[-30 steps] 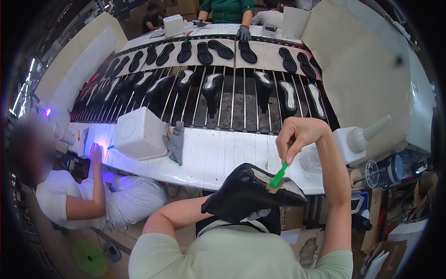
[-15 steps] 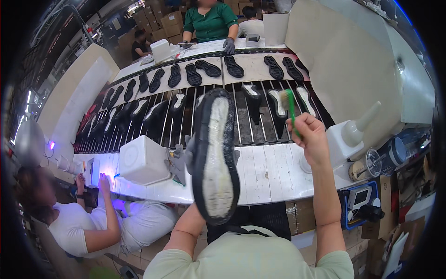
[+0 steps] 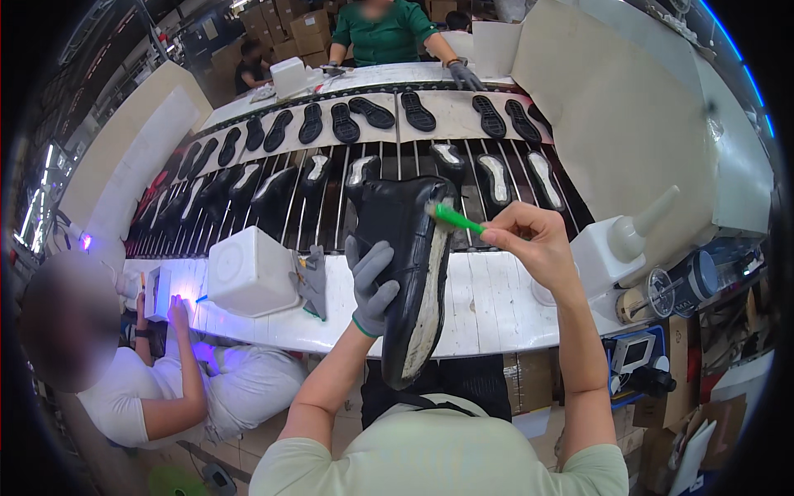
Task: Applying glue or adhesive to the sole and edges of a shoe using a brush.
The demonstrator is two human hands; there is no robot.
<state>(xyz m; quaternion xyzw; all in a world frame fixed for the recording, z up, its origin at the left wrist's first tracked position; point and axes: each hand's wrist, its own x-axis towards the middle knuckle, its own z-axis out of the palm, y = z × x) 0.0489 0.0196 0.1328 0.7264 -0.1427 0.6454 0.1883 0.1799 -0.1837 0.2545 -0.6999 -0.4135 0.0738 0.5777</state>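
your gloved left hand (image 3: 377, 285) grips the black boot (image 3: 401, 223) above the white bench (image 3: 496, 326); right hand (image 3: 536, 244) pinches the green brush (image 3: 460, 220), bristles at the sole's far end; boot looks light, soft-sided, stiff-soled; best held by the upper

A grey glove (image 3: 312, 285) lies beside a white container (image 3: 251, 274) on the table (image 3: 488, 318); rightward, a drink cup (image 3: 633, 307) stands near a blue tray (image 3: 659, 336). Cardboard boxes (image 3: 309, 31) stack behind.
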